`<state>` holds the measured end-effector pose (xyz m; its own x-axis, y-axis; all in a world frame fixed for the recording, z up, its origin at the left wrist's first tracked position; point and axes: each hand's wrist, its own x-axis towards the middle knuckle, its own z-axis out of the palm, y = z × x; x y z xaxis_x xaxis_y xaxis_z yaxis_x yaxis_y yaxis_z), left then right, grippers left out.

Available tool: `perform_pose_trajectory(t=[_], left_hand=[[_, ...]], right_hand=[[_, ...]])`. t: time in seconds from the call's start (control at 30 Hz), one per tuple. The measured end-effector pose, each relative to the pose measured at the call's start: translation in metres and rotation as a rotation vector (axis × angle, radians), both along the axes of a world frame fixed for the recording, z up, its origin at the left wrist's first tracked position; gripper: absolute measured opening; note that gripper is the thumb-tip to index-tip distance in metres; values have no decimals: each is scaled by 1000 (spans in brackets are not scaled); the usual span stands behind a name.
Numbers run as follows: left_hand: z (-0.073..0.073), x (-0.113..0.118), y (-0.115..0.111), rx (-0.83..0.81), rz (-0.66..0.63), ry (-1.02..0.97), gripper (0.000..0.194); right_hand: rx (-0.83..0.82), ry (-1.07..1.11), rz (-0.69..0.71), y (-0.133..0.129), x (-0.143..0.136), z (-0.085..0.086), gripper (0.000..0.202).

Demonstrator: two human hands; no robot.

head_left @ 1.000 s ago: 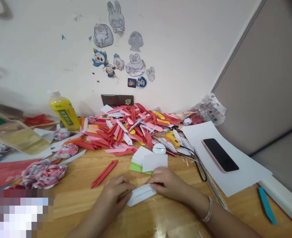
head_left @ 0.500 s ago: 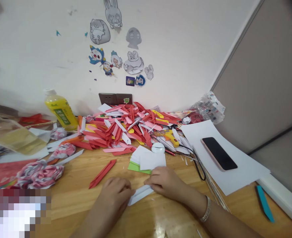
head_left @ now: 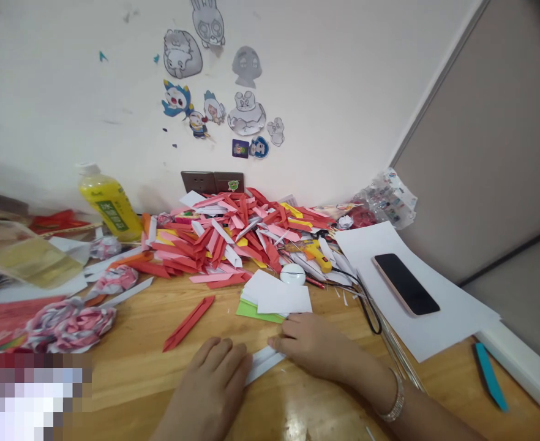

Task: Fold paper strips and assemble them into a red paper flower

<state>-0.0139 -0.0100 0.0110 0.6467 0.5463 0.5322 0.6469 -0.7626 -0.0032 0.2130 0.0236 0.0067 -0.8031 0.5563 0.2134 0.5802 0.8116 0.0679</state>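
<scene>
A narrow folded strip of white paper (head_left: 264,364) lies on the wooden table between my hands. My left hand (head_left: 219,373) is over its left end, fingers bent and close together, covering that end. At the other end my right hand (head_left: 313,344) grips the strip with fingers bent down on it. Just beyond are a few loose white paper sheets (head_left: 285,300) with a green sheet (head_left: 256,310) beneath. A folded red paper piece (head_left: 188,323) lies to the left of them.
A heap of folded paper pieces (head_left: 224,239) fills the back, beside a yellow glue gun (head_left: 316,254) and a white round object (head_left: 292,274). A yellow drink bottle (head_left: 111,205) stands left. A phone (head_left: 405,285) and a teal cutter (head_left: 490,376) lie right.
My left hand has shifted along the strip toward me and turned, its fingers now straighter. My right hand has moved slightly right and down, staying at the strip's right end.
</scene>
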Motion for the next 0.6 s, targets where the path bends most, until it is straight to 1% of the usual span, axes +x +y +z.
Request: perform_pose_trajectory(t=[0.07, 0.13, 0.23, 0.3, 0.4, 0.5, 0.6], left_hand=[[-3, 2, -5, 71, 2, 0, 29], [-7, 5, -10, 106, 4, 15, 29], [-15, 8, -16, 127, 6, 25, 39], [-18, 8, -16, 132, 5, 35, 41], [-17, 5, -13, 148, 0, 57, 39], [-12, 4, -10, 164, 14, 54, 37], [-10, 5, -8, 176, 40, 31, 37]], right_hand=[[-36, -1, -6, -1, -1, 2, 18], [-81, 25, -11, -2, -1, 1, 18], [-128, 89, -14, -1, -1, -2, 17], [-129, 114, -13, -1, -2, -2, 18], [-130, 145, -5, -3, -3, 1, 20], [-165, 182, 11, -5, -6, 6, 29], [-201, 166, 30, -7, -8, 8, 37]])
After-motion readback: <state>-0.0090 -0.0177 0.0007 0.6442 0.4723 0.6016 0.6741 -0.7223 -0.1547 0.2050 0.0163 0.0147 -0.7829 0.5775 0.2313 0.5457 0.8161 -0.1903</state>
